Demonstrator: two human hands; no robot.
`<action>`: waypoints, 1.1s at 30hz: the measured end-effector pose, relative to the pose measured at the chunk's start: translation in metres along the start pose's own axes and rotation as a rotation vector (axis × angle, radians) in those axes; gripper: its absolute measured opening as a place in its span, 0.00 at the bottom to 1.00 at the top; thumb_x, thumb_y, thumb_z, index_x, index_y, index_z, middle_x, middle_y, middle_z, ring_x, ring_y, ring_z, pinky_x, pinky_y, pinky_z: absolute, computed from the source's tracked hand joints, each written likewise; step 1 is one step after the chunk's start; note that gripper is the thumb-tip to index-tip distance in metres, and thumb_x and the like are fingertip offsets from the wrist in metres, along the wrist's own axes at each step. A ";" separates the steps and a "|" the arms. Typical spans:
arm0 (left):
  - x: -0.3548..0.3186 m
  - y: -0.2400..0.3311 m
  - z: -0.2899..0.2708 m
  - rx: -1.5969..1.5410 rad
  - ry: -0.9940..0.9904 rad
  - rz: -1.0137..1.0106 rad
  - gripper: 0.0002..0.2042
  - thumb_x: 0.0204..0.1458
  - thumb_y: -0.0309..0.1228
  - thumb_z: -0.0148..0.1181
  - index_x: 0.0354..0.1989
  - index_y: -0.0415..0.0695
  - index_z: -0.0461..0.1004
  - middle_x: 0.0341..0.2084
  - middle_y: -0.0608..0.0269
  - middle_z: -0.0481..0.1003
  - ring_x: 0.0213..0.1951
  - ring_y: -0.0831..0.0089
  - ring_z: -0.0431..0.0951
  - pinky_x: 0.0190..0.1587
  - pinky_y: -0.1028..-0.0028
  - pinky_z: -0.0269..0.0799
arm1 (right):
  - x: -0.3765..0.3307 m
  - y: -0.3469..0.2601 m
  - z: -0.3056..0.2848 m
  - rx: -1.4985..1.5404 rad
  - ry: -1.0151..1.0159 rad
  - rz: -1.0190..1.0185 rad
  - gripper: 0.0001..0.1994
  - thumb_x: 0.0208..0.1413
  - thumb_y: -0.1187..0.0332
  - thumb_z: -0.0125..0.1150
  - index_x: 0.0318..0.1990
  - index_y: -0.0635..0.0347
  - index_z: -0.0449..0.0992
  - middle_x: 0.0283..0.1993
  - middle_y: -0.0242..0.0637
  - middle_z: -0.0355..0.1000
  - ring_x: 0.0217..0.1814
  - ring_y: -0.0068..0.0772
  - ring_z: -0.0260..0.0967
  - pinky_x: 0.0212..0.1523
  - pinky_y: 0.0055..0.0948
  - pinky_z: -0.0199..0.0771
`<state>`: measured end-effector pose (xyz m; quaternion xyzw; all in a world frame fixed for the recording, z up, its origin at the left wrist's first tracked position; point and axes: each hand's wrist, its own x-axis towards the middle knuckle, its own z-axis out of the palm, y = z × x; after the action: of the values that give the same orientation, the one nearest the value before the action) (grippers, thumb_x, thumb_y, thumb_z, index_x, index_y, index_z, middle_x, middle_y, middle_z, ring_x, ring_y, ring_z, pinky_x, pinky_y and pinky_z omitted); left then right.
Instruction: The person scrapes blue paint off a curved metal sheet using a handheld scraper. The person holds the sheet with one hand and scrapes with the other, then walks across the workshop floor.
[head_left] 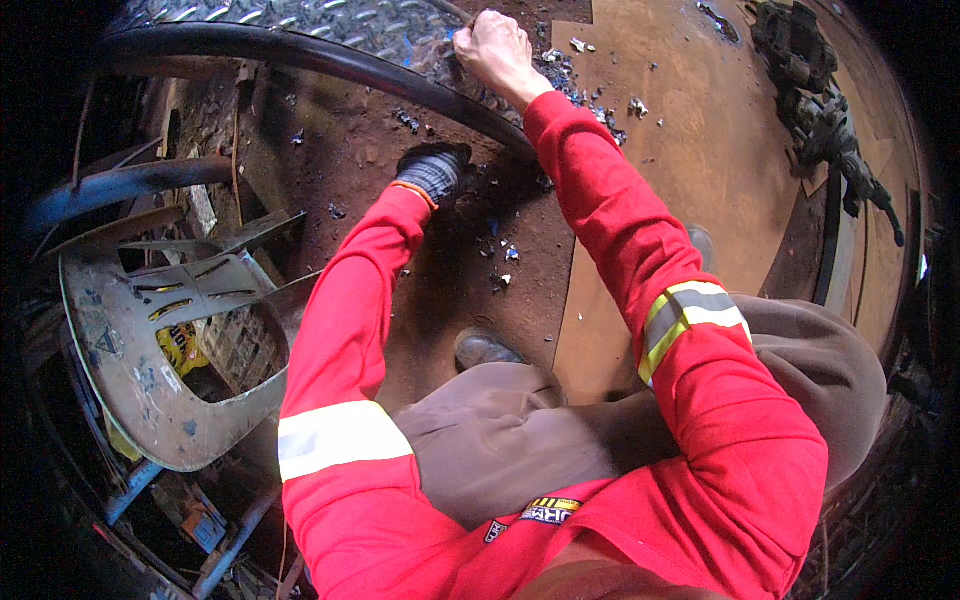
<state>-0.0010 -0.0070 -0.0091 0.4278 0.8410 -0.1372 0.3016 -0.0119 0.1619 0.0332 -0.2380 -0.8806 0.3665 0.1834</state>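
Observation:
My right hand [497, 55], bare, is closed in a fist at the right end of a silvery diamond-tread metal plate [330, 22]. What the fist grips, if anything, is hidden from above. A thick black rounded rim [300, 62] curves along the plate's near side. Just below that rim is my left hand [437, 172], in a grey and black knit glove with an orange cuff. Its fingers are lost in dark shadow, so their pose does not show. Blue smears mark the plate close to my right hand.
Paint-like flakes [590, 105] litter the reddish dirt floor [400, 240] and a brown flat sheet [640, 180] at right. A worn plastic chair shell [130, 350] and blue metal tubes [130, 190] crowd the left. Dark greasy machine parts [825, 110] lie far right. My boot [485, 348] rests below.

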 end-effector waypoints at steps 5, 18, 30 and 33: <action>-0.005 0.001 -0.005 -0.022 -0.051 -0.016 0.24 0.54 0.53 0.48 0.49 0.47 0.73 0.47 0.50 0.75 0.50 0.51 0.75 0.52 0.55 0.69 | 0.003 0.012 -0.001 0.281 -0.118 0.147 0.16 0.48 0.59 0.57 0.28 0.67 0.80 0.30 0.58 0.75 0.37 0.49 0.78 0.42 0.40 0.76; -0.006 0.002 -0.008 0.007 -0.007 0.035 0.22 0.55 0.50 0.50 0.49 0.47 0.71 0.45 0.46 0.75 0.47 0.50 0.75 0.50 0.55 0.70 | -0.010 0.021 0.011 0.388 0.134 0.099 0.14 0.48 0.59 0.64 0.36 0.58 0.83 0.33 0.46 0.79 0.35 0.39 0.78 0.42 0.34 0.76; -0.004 0.000 -0.001 -0.010 -0.013 -0.009 0.22 0.54 0.50 0.49 0.51 0.49 0.72 0.50 0.51 0.74 0.52 0.51 0.73 0.55 0.55 0.67 | -0.004 0.004 0.008 0.220 0.042 0.161 0.16 0.49 0.61 0.56 0.28 0.68 0.79 0.31 0.60 0.75 0.37 0.57 0.76 0.40 0.45 0.76; -0.003 0.000 -0.002 -0.002 -0.013 0.015 0.22 0.54 0.50 0.49 0.52 0.49 0.71 0.50 0.51 0.73 0.53 0.52 0.73 0.55 0.56 0.67 | 0.000 0.004 0.003 0.251 -0.044 0.216 0.16 0.48 0.62 0.56 0.28 0.71 0.78 0.33 0.61 0.74 0.39 0.57 0.76 0.42 0.45 0.76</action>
<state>-0.0004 -0.0076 -0.0053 0.4330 0.8359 -0.1369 0.3083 -0.0118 0.1627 0.0288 -0.2986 -0.8010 0.4961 0.1519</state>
